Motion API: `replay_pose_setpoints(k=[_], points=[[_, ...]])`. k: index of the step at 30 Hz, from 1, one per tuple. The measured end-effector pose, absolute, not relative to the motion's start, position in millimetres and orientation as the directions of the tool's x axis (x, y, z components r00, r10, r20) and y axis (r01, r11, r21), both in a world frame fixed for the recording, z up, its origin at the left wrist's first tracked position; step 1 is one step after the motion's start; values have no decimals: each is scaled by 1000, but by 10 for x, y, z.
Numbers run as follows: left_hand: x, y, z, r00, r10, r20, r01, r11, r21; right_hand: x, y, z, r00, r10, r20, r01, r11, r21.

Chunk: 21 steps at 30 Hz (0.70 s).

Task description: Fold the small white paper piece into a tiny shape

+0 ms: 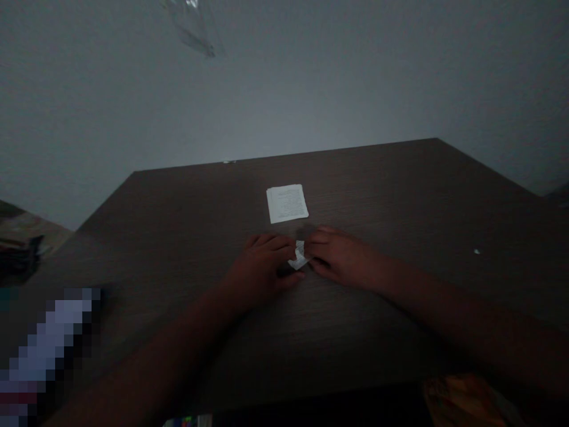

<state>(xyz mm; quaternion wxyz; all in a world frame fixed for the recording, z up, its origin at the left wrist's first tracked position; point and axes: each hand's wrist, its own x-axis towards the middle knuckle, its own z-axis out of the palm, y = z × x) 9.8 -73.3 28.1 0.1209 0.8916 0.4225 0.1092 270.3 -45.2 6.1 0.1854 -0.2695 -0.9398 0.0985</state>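
Note:
Both of my hands rest on a dark wooden table [400,196] in dim light. My left hand [262,267] and my right hand [340,258] meet fingertip to fingertip, pinching a small folded piece of white paper [299,256] between them. Most of that paper is hidden by the fingers. Just beyond the hands lies a square stack of white printed paper sheets [287,203], flat on the table and apart from both hands.
A tiny white scrap [477,252] lies on the table's right side. A pixelated object [44,350] sits at the lower left, and a yellowish item [462,400] at the near edge on the right. A grey wall rises behind.

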Motion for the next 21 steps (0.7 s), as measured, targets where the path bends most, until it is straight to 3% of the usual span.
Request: replay_pose_setpoints(k=[11,21], points=[[150,-800,275,645,753,132,731,-658,183,2641,-515,70,-798,516,310,451,854,-261],[109,-714,250,560,826,57,799,-557,227,2685,-484,30,-735,633,243,556,768,-319]])
